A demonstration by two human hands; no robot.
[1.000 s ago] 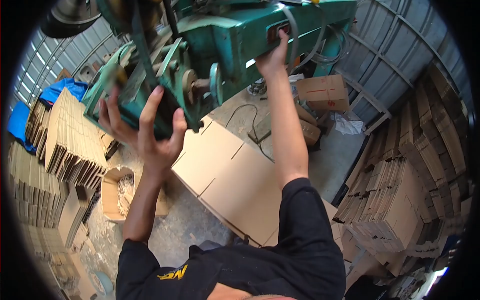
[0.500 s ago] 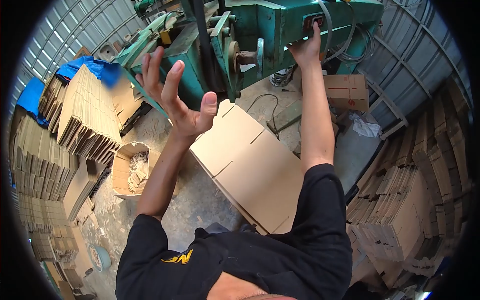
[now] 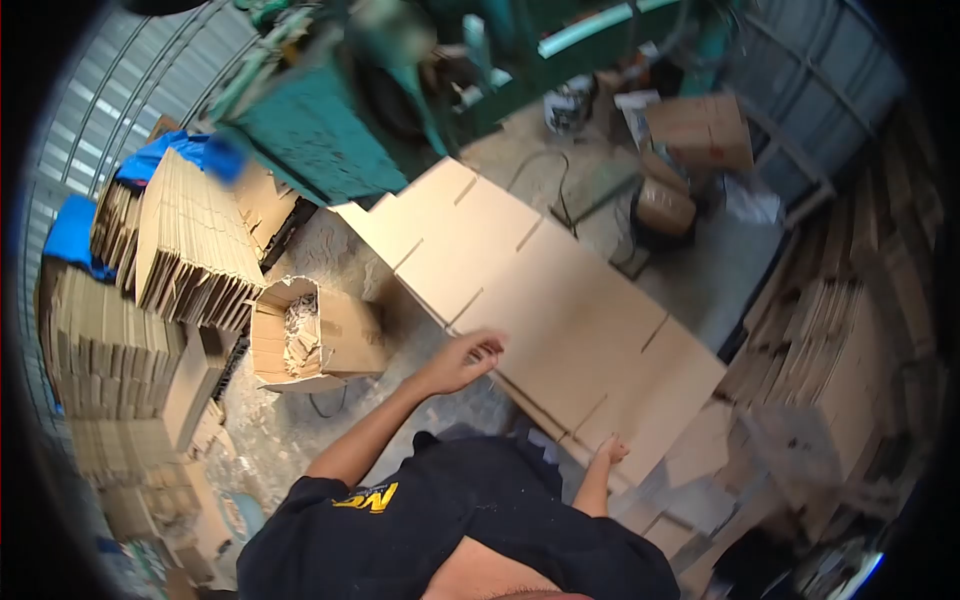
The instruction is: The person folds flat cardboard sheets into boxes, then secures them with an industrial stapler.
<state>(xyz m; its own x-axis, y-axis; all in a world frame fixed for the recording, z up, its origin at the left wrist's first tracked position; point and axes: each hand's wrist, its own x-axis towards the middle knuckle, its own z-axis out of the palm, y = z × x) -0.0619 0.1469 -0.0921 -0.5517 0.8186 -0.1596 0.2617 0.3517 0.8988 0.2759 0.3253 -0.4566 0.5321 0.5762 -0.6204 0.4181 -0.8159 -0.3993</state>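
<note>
A flat, slotted cardboard sheet (image 3: 560, 310) stretches from beneath the green machine (image 3: 320, 130) towards my body, with at least one more layer showing under its left edge. My left hand (image 3: 462, 362) is at that left edge, its fingers loosely bent and apart, with nothing seen in them. Over the near end of the sheet is my right hand (image 3: 611, 453), small and slightly blurred. Its fingers are curled together; whether they pinch the cardboard cannot be made out.
An open carton (image 3: 350, 335) of cardboard scraps stands left of the sheet. Stacks of folded cardboard (image 3: 195, 230) line the left side, and more stacks (image 3: 815, 345) stand at the right. A closed box (image 3: 700, 132) and a cable (image 3: 562, 190) are beyond the sheet.
Both hands have come down from the green machine to the cardboard sheet. My right hand has left the machine's switch area. The view has shifted, and the machine now appears higher and blurred.
</note>
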